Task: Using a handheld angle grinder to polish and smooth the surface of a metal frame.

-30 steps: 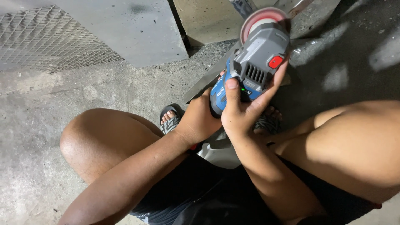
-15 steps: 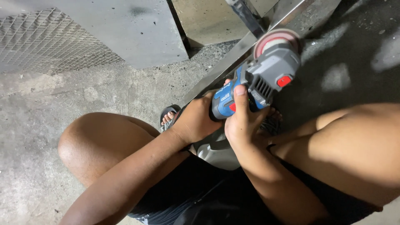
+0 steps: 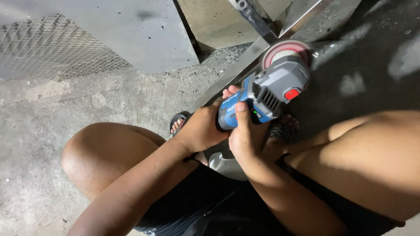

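**Angle grinder held at a steel bar**

The blue-grey angle grinder is gripped between the knees, its red disc set against the shiny steel bar. Left hand and right hand are clenched around its body, above the concrete floor.

Beyond the hands, the angle grinder hides where its disc meets the metal bar.

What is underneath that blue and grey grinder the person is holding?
Under the grinder lies a shiny metal bar on the concrete floor. Both hands, left hand and right hand, hide its rear; where disc meets metal is covered.
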